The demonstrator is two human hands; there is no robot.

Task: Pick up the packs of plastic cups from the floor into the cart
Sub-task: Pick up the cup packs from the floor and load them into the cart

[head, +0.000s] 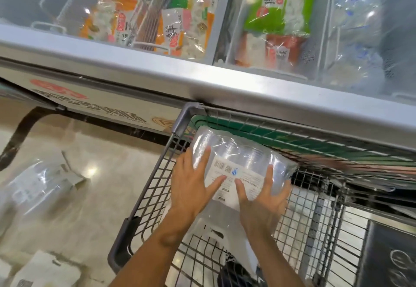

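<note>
A clear pack of plastic cups with a white label sits inside the wire cart, near its far left corner. My left hand grips the pack's left side and my right hand grips its right side, fingers spread over the wrap. Another clear pack of cups lies on the floor left of the cart, blurred. A third pack with a white label lies at the bottom left.
A chest freezer with glass lids and bagged frozen food runs across the far side, right against the cart's front. The shiny beige floor lies left of the cart. A dark panel is at the lower right.
</note>
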